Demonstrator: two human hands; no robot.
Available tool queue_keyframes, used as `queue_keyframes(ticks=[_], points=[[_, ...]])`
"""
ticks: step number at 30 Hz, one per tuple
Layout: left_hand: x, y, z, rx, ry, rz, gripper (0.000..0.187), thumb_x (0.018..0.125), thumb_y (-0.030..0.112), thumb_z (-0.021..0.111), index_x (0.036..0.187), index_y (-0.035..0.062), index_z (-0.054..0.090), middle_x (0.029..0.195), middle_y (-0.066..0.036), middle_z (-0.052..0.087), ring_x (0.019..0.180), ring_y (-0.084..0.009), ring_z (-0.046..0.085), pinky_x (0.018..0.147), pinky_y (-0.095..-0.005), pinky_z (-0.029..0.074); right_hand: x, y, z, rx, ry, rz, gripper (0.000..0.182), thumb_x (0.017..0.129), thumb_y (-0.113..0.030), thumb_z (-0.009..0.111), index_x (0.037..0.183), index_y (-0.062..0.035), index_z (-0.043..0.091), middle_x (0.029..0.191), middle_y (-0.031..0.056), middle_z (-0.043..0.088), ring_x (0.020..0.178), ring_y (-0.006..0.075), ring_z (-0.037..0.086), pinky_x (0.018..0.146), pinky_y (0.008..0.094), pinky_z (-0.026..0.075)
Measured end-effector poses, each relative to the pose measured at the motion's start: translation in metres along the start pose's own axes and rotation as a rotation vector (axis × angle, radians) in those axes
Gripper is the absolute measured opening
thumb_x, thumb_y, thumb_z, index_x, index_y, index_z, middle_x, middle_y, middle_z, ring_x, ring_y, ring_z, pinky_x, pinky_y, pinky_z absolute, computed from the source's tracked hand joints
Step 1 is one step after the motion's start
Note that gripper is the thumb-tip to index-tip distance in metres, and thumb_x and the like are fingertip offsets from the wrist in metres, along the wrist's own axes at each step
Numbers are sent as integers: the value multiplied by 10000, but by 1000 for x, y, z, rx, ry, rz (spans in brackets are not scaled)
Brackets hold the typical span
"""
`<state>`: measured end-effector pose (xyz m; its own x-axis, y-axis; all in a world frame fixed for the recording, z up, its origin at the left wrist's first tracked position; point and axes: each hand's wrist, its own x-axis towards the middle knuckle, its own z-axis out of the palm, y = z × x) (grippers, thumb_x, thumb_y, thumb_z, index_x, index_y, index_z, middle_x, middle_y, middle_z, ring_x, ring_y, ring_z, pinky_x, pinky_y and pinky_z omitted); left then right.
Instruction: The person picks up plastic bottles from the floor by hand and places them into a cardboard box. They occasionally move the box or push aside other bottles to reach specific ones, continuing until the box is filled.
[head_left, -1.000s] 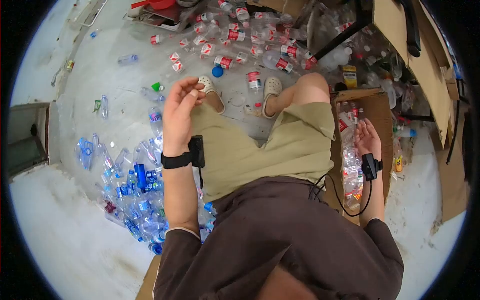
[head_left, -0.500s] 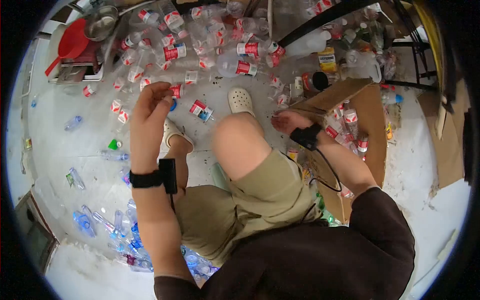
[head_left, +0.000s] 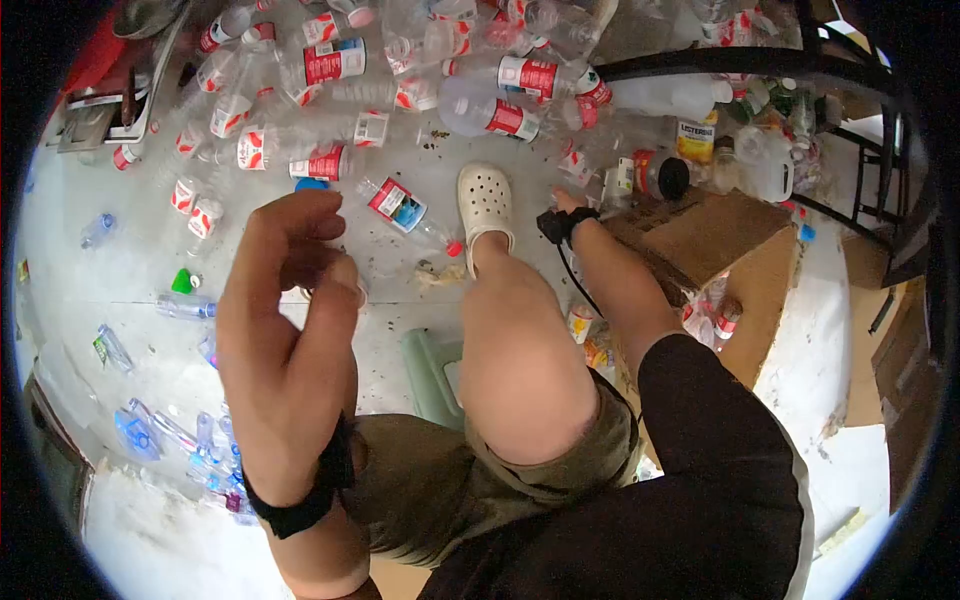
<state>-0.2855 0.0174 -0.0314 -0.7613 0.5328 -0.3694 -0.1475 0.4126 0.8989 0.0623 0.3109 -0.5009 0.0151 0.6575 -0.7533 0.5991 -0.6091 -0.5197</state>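
Observation:
Close to the camera, my left hand (head_left: 285, 340) is raised above the floor. Its fingers are loosely curled and apart from the thumb, with nothing between them. Past its fingertips lie a clear plastic bottle with a red-and-blue label (head_left: 398, 205) and a blue cap (head_left: 311, 184). My right hand (head_left: 570, 200) reaches forward beside the cardboard box (head_left: 690, 235), at the edge of the bottle pile. Nearest to it are a clear bottle with a red-and-white label (head_left: 576, 165) and a bottle with a pale label (head_left: 620, 180). The right fingers are small and mostly hidden.
Many empty bottles cover the floor ahead, among them a yellow-labelled Listerine bottle (head_left: 697, 140). Blue-tinted bottles (head_left: 140, 430) lie at lower left. A black metal frame (head_left: 750, 65) stands at upper right, and a green stool (head_left: 430, 375) is by my legs.
My right hand has moved from the box's edge forward toward the bottle pile. My left hand has come closer to the camera. The view has shifted with my body leaning forward.

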Motion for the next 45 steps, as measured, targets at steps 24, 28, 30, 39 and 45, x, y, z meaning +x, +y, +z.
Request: queue_keyframes(ticks=[24,28,30,39,45], points=[[12,-32,7,23,-230,265,274,838,147,522,1081,23,548,989,-55,583,853,-128,540,737,-241,410,-476,-168,-235,348,-448,-90,258,897,-261,517,1043,-49,531,917,32,585,747,109,548,669,245,464],[10,-28,4,117,-169,251,291,850,199,512,1092,41,542,983,-44,585,811,-133,544,703,-245,406,-477,-113,-331,160,-137,-195,277,877,-283,560,1030,-52,550,851,7,566,720,95,510,672,246,448],[10,-27,2,163,-150,237,308,847,219,523,1103,48,534,973,-47,584,801,-136,545,696,-254,409,-452,-73,-375,225,-85,-145,263,874,-273,566,1015,-52,544,810,2,548,708,88,505,656,239,443],[2,-36,-2,159,-103,232,280,836,178,532,1076,35,544,934,-60,594,764,-138,555,668,-271,420,-347,-2,-434,137,323,-48,542,826,-169,627,1278,-26,364,860,95,548,707,192,574,582,312,491],[0,-34,-6,181,-106,199,290,838,185,535,1088,38,535,954,-52,591,782,-136,552,687,-264,421,-236,59,-490,-549,714,-53,639,754,-227,634,1264,-12,315,919,149,555,714,252,607,502,377,522]])
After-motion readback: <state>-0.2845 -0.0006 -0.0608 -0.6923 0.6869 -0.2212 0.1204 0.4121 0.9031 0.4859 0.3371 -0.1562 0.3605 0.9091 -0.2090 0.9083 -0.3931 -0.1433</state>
